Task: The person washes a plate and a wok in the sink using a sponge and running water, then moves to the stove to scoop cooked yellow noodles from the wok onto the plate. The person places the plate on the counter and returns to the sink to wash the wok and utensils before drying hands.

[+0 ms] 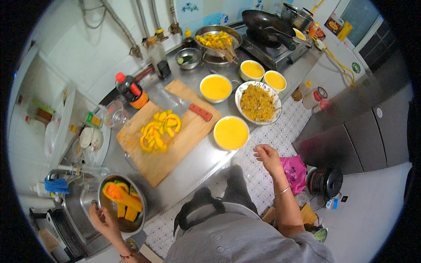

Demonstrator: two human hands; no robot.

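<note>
At the rim of a steel basin (143, 210) is my left hand (104, 222); whether its fingers grip the rim is unclear. Large pieces of orange-fleshed pumpkin (123, 199) lie in the basin, beside the sink. My right hand (268, 157) hangs in the air off the counter's front edge, fingers loosely bent, holding nothing. Closest to it stands a bowl of yellow liquid (231, 133). On a wooden cutting board (177, 154) lie sliced pumpkin strips (160, 130) and a cleaver with a red handle (200, 112), its blade pointing away from me.
A patterned bowl of shredded food (258, 102) sits among further bowls of yellow liquid (216, 88). Behind are a steel pan with pumpkin pieces (215, 39) and a wok (268, 24) on the gas stove. A sauce bottle (131, 92) stands behind the board. A pink bag (293, 174) rests on the floor.
</note>
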